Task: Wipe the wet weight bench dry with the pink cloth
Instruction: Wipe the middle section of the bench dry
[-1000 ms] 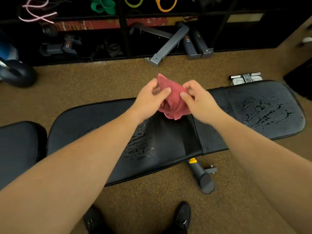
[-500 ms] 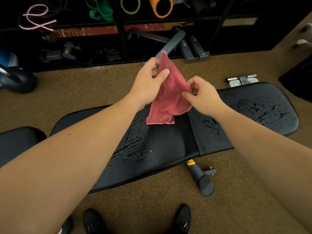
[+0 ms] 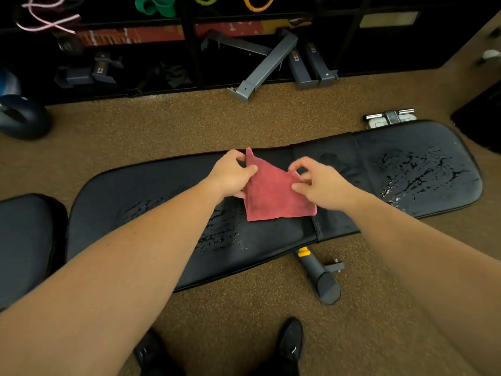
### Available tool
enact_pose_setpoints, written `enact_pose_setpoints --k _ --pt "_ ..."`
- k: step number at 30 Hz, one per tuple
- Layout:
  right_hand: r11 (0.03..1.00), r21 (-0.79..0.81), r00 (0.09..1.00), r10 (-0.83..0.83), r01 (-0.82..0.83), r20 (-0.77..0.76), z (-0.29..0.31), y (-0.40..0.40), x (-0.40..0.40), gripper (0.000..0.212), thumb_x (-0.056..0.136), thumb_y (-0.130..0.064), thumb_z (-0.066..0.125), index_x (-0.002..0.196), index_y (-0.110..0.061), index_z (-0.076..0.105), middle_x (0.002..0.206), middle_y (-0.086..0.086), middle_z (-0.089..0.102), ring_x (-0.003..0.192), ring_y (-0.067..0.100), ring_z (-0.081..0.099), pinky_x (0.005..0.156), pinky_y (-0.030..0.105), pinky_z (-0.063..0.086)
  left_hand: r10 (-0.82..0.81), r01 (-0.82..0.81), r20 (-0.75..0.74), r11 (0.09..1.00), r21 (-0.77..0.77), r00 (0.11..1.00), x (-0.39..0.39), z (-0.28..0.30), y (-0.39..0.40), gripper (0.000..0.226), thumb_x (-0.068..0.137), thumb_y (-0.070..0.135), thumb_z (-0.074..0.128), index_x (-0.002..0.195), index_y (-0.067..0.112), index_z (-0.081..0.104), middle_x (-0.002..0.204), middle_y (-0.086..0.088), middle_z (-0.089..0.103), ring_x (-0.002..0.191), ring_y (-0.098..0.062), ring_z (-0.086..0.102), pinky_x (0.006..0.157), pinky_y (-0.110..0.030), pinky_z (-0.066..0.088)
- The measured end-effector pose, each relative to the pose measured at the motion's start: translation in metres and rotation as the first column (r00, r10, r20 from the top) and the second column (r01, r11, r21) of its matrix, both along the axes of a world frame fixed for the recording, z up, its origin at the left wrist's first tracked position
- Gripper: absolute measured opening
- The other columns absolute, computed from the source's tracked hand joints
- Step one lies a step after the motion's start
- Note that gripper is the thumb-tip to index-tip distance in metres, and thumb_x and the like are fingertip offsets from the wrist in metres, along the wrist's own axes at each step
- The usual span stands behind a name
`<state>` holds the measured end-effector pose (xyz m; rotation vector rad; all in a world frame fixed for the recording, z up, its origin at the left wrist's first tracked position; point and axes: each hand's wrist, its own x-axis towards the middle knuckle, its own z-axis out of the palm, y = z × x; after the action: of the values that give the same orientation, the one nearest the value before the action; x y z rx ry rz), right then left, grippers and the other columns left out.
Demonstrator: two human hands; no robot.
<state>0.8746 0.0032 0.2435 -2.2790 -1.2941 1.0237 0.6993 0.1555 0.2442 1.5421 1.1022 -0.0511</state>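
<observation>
The pink cloth (image 3: pixel 273 196) is spread out over the middle of the black weight bench (image 3: pixel 141 194). My left hand (image 3: pixel 231 173) pinches its upper left corner. My right hand (image 3: pixel 321 183) pinches its upper right edge. The cloth's lower edge lies on or just above the pad; I cannot tell which. Water beads sit on the pad left of the cloth (image 3: pixel 217 229) and on the right seat section (image 3: pixel 417 172).
A bench leg with a yellow knob (image 3: pixel 320 272) sticks out on the brown floor near my shoes (image 3: pixel 291 340). Another black pad (image 3: pixel 24 245) lies at the left. Grey metal bars (image 3: pixel 260 69) and a dark rack stand behind. A small dumbbell (image 3: pixel 389 118) rests beyond the bench.
The cloth went from bunched between my hands to opened out, then came down from a raised position onto the bench's middle. My hands moved apart along its top edge.
</observation>
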Motion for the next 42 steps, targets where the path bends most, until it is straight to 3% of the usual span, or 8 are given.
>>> enact_pose_setpoints --k 4,9,16,21,30,35,38,42 --pt "0.95 0.143 0.899 0.205 -0.278 0.387 -0.017 0.018 -0.018 0.056 0.092 -0.033 0.064 0.145 -0.025 0.047 0.148 0.003 0.049 0.138 0.028 0.038 0.111 0.053 0.038 -0.043 0.084 -0.134 0.945 0.317 0.99 -0.019 -0.014 0.013 0.052 0.1 0.028 0.057 0.149 0.018 0.039 0.144 -0.007 0.051 0.126 -0.025 0.053 0.099 -0.032 0.042" --pt "0.781 -0.184 0.642 0.602 -0.597 0.475 -0.06 0.017 -0.035 0.082 0.092 -0.074 0.03 0.16 -0.038 0.006 0.169 -0.003 -0.006 0.156 0.023 -0.009 0.123 0.049 0.002 -0.215 0.36 -0.359 0.839 0.408 0.908 -0.054 -0.032 0.035 0.044 0.102 0.023 0.049 0.146 0.025 0.045 0.159 -0.001 0.03 0.143 -0.028 0.034 0.114 -0.044 0.034" --pt "0.939 -0.038 0.796 0.312 -0.343 0.518 -0.077 0.068 -0.021 0.07 0.103 -0.055 0.037 0.162 -0.027 0.012 0.17 0.007 -0.002 0.156 0.027 -0.002 0.125 0.045 0.002 -0.302 0.491 -0.48 0.804 0.336 0.824 -0.086 -0.052 0.065 0.056 0.106 0.02 0.033 0.158 0.039 0.02 0.168 0.006 0.002 0.154 -0.03 -0.003 0.125 -0.047 0.007" --pt "0.915 0.223 0.91 0.255 -0.336 0.326 -0.084 0.082 -0.034 0.045 0.101 -0.028 0.059 0.146 -0.024 0.054 0.156 0.002 0.045 0.148 0.025 0.034 0.122 0.044 0.021 -0.315 0.468 -0.431 0.826 0.315 0.846 -0.091 -0.053 0.067 0.062 0.104 0.014 0.031 0.158 0.04 0.018 0.168 0.011 0.0 0.154 -0.025 -0.006 0.124 -0.037 0.003" --pt "0.894 0.251 0.917 0.31 -0.372 0.252 -0.092 0.039 -0.056 0.036 0.099 -0.038 0.054 0.134 -0.038 0.061 0.144 -0.018 0.055 0.14 0.005 0.042 0.111 0.063 0.033 -0.302 0.443 -0.396 0.831 0.337 0.867 -0.101 -0.06 0.063 0.07 0.098 0.008 0.033 0.158 0.041 0.019 0.168 0.011 0.001 0.155 -0.024 -0.007 0.125 -0.049 0.006" --pt "0.877 0.269 0.908 0.337 -0.399 0.25 -0.088 0.018 -0.07 0.037 0.097 -0.038 0.055 0.133 -0.034 0.063 0.143 -0.016 0.057 0.138 0.006 0.045 0.114 0.055 0.034 -0.269 0.412 -0.387 0.839 0.356 0.882 -0.1 -0.057 0.054 0.064 0.1 0.01 0.033 0.158 0.035 0.023 0.168 0.008 0.004 0.155 -0.025 -0.005 0.125 -0.05 0.009" --pt "0.838 0.343 0.901 0.353 -0.424 0.253 -0.084 0.002 -0.082 0.035 0.094 -0.021 0.069 0.128 -0.026 0.069 0.138 -0.01 0.062 0.133 0.007 0.049 0.12 0.021 0.021 -0.28 0.429 -0.407 0.837 0.341 0.869 -0.099 -0.054 0.052 0.065 0.1 0.01 0.032 0.158 0.035 0.021 0.168 0.008 0.001 0.155 -0.025 -0.006 0.124 -0.051 0.009" --pt "0.833 0.321 0.892 0.403 -0.45 0.204 -0.085 -0.019 -0.095 0.037 0.093 -0.021 0.069 0.128 -0.032 0.068 0.138 -0.015 0.061 0.133 0.004 0.05 0.117 0.026 0.027 -0.282 0.432 -0.424 0.845 0.315 0.861 -0.096 -0.051 0.053 0.064 0.1 0.011 0.031 0.158 0.036 0.02 0.168 0.01 0.001 0.155 -0.025 -0.006 0.125 -0.046 0.01"
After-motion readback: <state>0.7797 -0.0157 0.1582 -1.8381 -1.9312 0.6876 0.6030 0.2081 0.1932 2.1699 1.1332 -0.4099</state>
